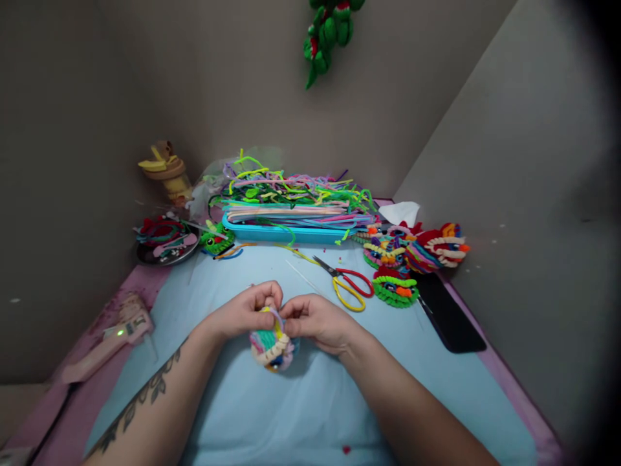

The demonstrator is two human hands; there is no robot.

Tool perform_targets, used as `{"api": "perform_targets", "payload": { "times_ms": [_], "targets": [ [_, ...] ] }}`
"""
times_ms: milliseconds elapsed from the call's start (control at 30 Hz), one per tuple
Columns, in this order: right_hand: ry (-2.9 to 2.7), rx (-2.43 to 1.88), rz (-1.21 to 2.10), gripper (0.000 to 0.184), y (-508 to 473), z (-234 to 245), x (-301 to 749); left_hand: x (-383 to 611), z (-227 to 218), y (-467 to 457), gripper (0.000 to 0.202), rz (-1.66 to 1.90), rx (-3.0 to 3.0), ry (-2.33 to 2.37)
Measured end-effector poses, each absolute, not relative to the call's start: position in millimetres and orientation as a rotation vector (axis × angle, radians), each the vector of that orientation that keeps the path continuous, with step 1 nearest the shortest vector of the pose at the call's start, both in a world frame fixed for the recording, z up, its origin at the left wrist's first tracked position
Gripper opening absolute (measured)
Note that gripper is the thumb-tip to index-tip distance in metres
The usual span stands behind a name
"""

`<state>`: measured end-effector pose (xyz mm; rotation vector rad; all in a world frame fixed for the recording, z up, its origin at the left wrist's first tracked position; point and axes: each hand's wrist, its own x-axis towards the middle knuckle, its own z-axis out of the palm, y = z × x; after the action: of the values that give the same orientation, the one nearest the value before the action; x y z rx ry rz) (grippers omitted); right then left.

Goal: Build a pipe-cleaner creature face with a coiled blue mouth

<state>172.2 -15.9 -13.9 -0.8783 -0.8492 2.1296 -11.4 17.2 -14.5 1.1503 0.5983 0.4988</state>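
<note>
Both hands meet over a small multicoloured pipe-cleaner figure (272,346), which has teal, cream, pink and blue parts and a yellow strip. My left hand (259,307) pinches its upper edge from the left. From the right, my right hand (310,323) is closed at the same edge, its thumb beside a pale lilac pipe-cleaner loop (277,316). The fingertips partly cover the top of the figure. Beyond my right hand lie scissors (342,282) with one red and one yellow handle, their blades apart.
A blue tray (286,233) heaped with pipe cleaners stands at the back. Finished figures (395,288) and a black phone (451,314) lie on the right. At left are a glue gun (114,340) with a green light and a dark dish (167,252).
</note>
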Motion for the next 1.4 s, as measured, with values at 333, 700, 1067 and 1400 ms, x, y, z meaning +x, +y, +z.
{"api": "perform_targets", "payload": {
  "times_ms": [333,700,1067,1400],
  "targets": [
    [-0.765,-0.804,2.142,0.036,-13.3,-20.5,168.5,-8.6,-14.3,20.8,0.039,0.525,1.137,0.675],
    [-0.621,-0.810,2.070,0.025,-11.4,-19.9,165.0,-8.4,-15.7,21.8,0.040,0.550,1.152,0.690],
    [-0.671,-0.892,1.928,0.023,-9.8,-18.0,168.5,-4.1,-8.3,19.2,0.040,0.514,1.241,0.708],
    [-0.772,-0.916,1.805,0.027,-8.2,-19.9,170.2,-6.2,-9.9,19.5,0.031,0.499,1.239,0.724]
  ]
}}
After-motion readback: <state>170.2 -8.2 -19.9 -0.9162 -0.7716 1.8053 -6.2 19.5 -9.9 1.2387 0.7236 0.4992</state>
